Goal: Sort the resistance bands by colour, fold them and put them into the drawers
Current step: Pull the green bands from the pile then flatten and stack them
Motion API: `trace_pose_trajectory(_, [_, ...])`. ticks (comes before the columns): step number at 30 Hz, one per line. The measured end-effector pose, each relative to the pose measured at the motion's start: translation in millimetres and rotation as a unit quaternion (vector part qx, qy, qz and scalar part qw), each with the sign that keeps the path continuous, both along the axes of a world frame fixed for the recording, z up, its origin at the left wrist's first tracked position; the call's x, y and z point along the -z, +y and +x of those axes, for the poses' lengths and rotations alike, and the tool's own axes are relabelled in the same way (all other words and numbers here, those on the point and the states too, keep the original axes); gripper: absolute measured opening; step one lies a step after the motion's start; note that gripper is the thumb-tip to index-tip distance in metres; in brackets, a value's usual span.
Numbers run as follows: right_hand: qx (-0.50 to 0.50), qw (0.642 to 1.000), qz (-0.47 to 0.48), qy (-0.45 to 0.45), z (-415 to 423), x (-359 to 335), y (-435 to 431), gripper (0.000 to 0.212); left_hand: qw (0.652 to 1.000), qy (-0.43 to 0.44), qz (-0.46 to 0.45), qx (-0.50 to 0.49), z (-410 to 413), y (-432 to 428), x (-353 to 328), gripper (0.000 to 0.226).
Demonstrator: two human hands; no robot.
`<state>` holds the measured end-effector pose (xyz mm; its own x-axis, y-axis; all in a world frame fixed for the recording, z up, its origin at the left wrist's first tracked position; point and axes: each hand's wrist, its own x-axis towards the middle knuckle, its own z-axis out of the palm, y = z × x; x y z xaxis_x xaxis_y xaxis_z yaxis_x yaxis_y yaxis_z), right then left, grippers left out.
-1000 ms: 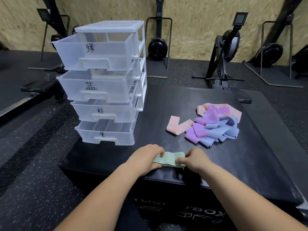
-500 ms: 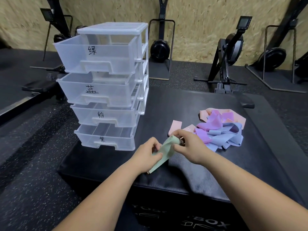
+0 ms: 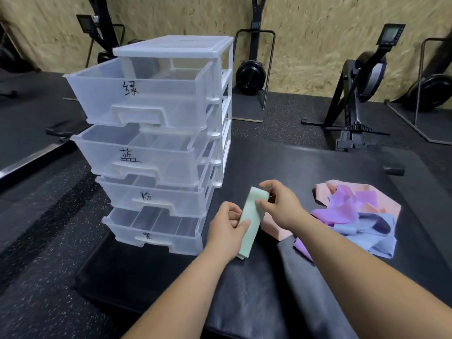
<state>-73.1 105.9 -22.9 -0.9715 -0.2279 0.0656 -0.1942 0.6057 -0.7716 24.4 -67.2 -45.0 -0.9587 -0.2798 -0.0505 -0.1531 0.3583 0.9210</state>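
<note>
The green band is held between both hands above the near-middle of the black padded box, standing nearly upright with its top tipped a little to the right. The right hand pinches the folded upper end between thumb and forefinger. The left hand grips the strip about halfway down, thumb flat across its front and the other fingers curled behind. The lower end hangs close to the box top; whether it touches cannot be told.

Just left of the hands stands the clear drawer unit, close to the box's left edge. All four of its drawers are pulled out toward the camera. The top drawer juts out farthest, and its rim overhangs the second drawer, the third drawer and the bottom drawer. Each front carries a handwritten label. The bottom drawer's front corner sits just beside the left wrist.

A pink band lies flat on the box under the right hand. To the right, apart from the hands, is a loose heap of bands in pink, purple and blue, and its far side reaches near the box's right edge. Bare black surface runs between the drawer unit and the heap, and on to the far edge, beyond which a rowing machine stands on the floor
</note>
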Motion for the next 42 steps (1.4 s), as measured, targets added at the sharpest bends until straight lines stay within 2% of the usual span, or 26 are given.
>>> trace_pose_trajectory(6, [-0.029,0.999,0.041,-0.006,-61,13,-20,0.035,0.998,-0.011,0.035,-0.06,-51,5,9,0.023])
trace_pose_trajectory(12, [-0.014,1.0,0.011,-0.003,-99,36,-35,0.041,0.996,-0.002,0.023,-0.084,-88,4,19,0.024])
trace_pose_trajectory(15, [-0.003,1.0,-0.004,0.017,-106,48,-38,0.039,0.996,0.009,-0.035,-0.083,-98,4,31,0.029])
trace_pose_trajectory(19, [0.006,0.997,0.046,0.067,-108,65,-36,0.032,0.988,0.019,-0.124,-0.089,-102,3,48,0.032])
trace_pose_trajectory(24, [0.036,0.996,0.064,0.052,-110,60,-38,0.019,0.981,0.0,-0.17,-0.095,-107,6,45,0.026])
trace_pose_trajectory(27, [0.031,0.997,0.061,0.038,-108,52,-36,0.016,0.98,-0.021,-0.178,-0.082,-107,7,37,0.028])
trace_pose_trajectory(30, [0.027,0.997,0.056,0.04,-100,40,-22,0.022,0.987,-0.012,-0.146,-0.067,-100,8,28,0.032])
trace_pose_trajectory(34, [0.017,0.994,0.092,0.061,-79,21,7,0.023,0.989,-0.006,-0.143,-0.044,-84,12,13,0.038])
trace_pose_trajectory(42, [-0.004,0.974,0.21,0.089,-1,-14,75,0.028,0.964,0.04,-0.263,0.027,-23,25,-9,0.044])
